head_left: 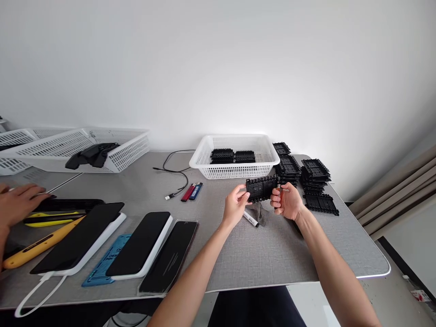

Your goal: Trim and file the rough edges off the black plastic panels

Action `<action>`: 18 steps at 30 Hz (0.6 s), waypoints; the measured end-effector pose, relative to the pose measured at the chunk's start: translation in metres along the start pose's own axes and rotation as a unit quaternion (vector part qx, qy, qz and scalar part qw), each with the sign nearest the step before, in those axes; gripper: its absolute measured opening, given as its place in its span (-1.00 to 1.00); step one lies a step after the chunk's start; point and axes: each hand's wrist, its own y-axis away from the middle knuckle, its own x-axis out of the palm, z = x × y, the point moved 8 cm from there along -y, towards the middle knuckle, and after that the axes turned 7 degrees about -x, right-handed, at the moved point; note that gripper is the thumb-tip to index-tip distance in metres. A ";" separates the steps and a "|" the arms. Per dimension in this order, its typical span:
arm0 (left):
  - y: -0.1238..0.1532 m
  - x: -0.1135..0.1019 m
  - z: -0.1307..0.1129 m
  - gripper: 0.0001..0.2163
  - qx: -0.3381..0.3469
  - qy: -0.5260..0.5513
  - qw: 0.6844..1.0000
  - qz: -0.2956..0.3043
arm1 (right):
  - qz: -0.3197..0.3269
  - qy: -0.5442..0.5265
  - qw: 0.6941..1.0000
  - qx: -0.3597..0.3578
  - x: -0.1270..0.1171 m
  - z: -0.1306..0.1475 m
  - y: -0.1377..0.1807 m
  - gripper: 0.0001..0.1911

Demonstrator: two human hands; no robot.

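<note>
My left hand (235, 205) and my right hand (288, 201) hold a black ribbed plastic part (261, 187) between them, a little above the grey table (265, 254). The left fingers pinch its left end. The right hand is closed at its right end and also grips a small orange object (279, 194) that I cannot make out. Under the hands lie a white marker pen (251, 220) and a grey cloth (262, 212).
A white basket (235, 170) behind holds more black parts (232, 156). Stacks of black parts (308, 177) stand at the right. Phones (143, 243), a blue card (105, 263), lighters (191, 191), a cable (175, 170) and yellow tools (37, 245) lie left. Another person's hand (18, 202) rests at the far left.
</note>
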 end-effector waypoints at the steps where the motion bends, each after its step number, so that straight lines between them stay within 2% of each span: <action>1: 0.000 0.000 0.000 -0.61 0.001 0.001 1.000 0.000 | 0.000 -0.002 1.000 -0.002 -0.001 0.001 0.000 -0.81; 8: 0.000 0.001 0.000 -0.63 0.018 -0.026 1.000 0.002 | 0.001 0.017 1.000 0.013 0.003 -0.005 -0.001 -0.80; 18: 0.010 0.010 -0.012 -0.69 0.060 -0.106 0.992 0.012 | 0.017 0.141 0.989 0.037 0.019 -0.036 -0.009 -0.78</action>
